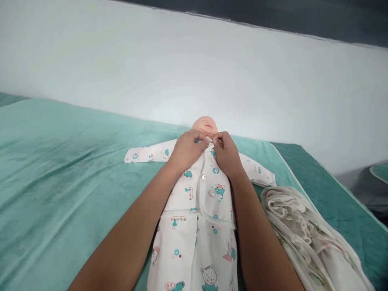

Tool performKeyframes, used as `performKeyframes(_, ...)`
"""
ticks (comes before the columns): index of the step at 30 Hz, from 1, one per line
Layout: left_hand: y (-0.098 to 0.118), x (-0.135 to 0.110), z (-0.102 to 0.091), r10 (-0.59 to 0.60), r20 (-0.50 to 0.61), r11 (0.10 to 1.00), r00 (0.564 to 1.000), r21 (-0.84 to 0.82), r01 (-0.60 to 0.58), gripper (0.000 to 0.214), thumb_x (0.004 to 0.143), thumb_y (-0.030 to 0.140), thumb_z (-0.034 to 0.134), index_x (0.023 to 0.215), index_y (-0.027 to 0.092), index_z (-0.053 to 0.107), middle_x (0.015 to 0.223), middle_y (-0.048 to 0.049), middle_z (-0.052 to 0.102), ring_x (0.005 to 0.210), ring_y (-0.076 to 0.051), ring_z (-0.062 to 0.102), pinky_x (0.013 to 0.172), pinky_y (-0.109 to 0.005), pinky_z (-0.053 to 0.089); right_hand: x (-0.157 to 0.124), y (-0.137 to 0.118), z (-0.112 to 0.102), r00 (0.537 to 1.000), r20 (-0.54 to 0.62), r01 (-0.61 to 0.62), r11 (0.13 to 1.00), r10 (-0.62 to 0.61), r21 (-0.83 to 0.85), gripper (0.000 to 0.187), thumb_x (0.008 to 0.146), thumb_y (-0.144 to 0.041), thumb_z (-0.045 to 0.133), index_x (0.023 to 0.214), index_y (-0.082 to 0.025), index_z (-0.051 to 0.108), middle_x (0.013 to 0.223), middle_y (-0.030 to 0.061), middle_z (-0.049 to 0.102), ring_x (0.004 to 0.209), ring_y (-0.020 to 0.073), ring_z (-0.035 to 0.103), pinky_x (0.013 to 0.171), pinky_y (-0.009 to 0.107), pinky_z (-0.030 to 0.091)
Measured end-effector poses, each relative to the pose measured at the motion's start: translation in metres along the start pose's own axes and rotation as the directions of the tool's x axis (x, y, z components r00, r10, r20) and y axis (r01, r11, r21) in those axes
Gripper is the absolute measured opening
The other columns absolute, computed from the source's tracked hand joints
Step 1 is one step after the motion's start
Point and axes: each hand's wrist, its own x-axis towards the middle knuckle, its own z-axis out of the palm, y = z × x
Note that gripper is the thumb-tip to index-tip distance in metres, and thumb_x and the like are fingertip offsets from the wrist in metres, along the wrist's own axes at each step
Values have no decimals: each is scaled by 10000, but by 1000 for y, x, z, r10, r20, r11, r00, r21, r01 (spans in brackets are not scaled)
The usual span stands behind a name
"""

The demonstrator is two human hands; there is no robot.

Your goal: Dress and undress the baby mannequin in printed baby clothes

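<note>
A baby doll (pixel 205 122) lies on its back, dressed in a white printed baby shirt (pixel 194 188) with teal animals. White printed trousers (pixel 182 250) cover its lower body. At the doll's neck, my left hand (pixel 188 148) pinches one side of the shirt's collar. Close beside it my right hand (pixel 226 154) pinches the other side, and the fingertips of both hands nearly meet at a small button by the neckline. Further down the front, another button (pixel 203 177) shows. The sleeves stretch out to both sides.
A teal blanket (pixel 60 169) covers the bed under the doll. To the right lies a crumpled white patterned cloth (pixel 303 234). Behind the bed rises a pale wall (pixel 151 60), and the bed's darker green edge (pixel 333 190) runs along the right.
</note>
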Motion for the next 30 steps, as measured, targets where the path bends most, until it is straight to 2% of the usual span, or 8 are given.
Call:
performKeyframes(4, 2, -7, -4, 12, -2, 999, 1000, -48, -12, 149, 868, 295, 581, 794, 218, 684, 1166, -23, 722, 1107, -200, 644, 991, -327, 465, -5, -3, -1, 1000, 9, 10, 992, -11, 123, 35, 869, -257, 537, 871, -224, 525, 796, -23, 533, 693, 132, 463, 665, 282, 383)
performKeyframes(9, 11, -23, -10, -13, 29, 997, 999, -70, 15, 185, 877, 327, 589, 752, 212, 662, 1238, -33, 691, 1191, -214, 607, 1068, -350, 425, -24, -16, -1, 1000, 17, -7, 995, 6, 96, 109, 887, -319, 571, 952, -238, 603, 846, -14, 571, 689, 135, 456, 681, 289, 407)
performKeyframes(13, 11, -36, -18, -23, 103, 996, 994, -86, 32, 173, 896, 335, 574, 814, 235, 690, 1350, -24, 633, 1286, -225, 546, 1138, -394, 362, -40, -22, -2, 998, 2, 63, 997, -63, -33, 158, 887, -246, 531, 1003, -248, 638, 1090, 39, 600, 918, 180, 537, 873, 342, 441)
performKeyframes(16, 4, -42, -24, 6, 157, 995, 988, -98, 9, 148, 896, 340, 582, 866, 268, 707, 1417, 2, 589, 1316, -227, 517, 1140, -411, 357, -49, -24, -1, 993, 7, 116, 988, -116, -106, 184, 893, -211, 497, 1020, -259, 621, 1202, 65, 577, 1155, 217, 517, 1037, 402, 384)
performKeyframes(18, 0, -43, -26, 23, 181, 995, 983, -97, -5, 141, 893, 351, 594, 886, 278, 714, 1440, 8, 569, 1323, -228, 506, 1124, -411, 370, -53, -26, -1, 990, 15, 138, 982, -137, -132, 153, 898, -203, 491, 996, -258, 595, 1237, 75, 561, 1242, 226, 483, 1095, 432, 336)
performKeyframes(22, -3, -40, -28, 39, 210, 998, 977, -66, -26, 150, 899, 364, 595, 910, 273, 714, 1449, -5, 554, 1333, -236, 489, 1116, -423, 367, -53, -26, -1, 992, 22, 126, 981, -124, -145, 65, 924, -231, 499, 927, -247, 562, 1268, 81, 545, 1260, 234, 468, 1104, 447, 311)
performKeyframes(25, -2, -38, -28, 54, 227, 998, 972, -50, -44, 144, 901, 374, 603, 922, 271, 702, 1449, -7, 548, 1354, -234, 465, 1134, -429, 341, -52, -25, -1, 991, 30, 133, 983, -131, -123, 72, 948, -269, 504, 910, -242, 558, 1289, 79, 539, 1260, 229, 460, 1106, 442, 299)
performKeyframes(30, 3, -38, -25, 72, 176, 997, 982, 6, -74, 154, 887, 410, 640, 880, 259, 666, 1406, -12, 584, 1362, -228, 457, 1138, -412, 327, -50, -24, -2, 987, 32, 159, 985, -157, -59, 117, 961, -324, 508, 896, -241, 558, 1283, 79, 545, 1273, 229, 455, 1113, 437, 304)
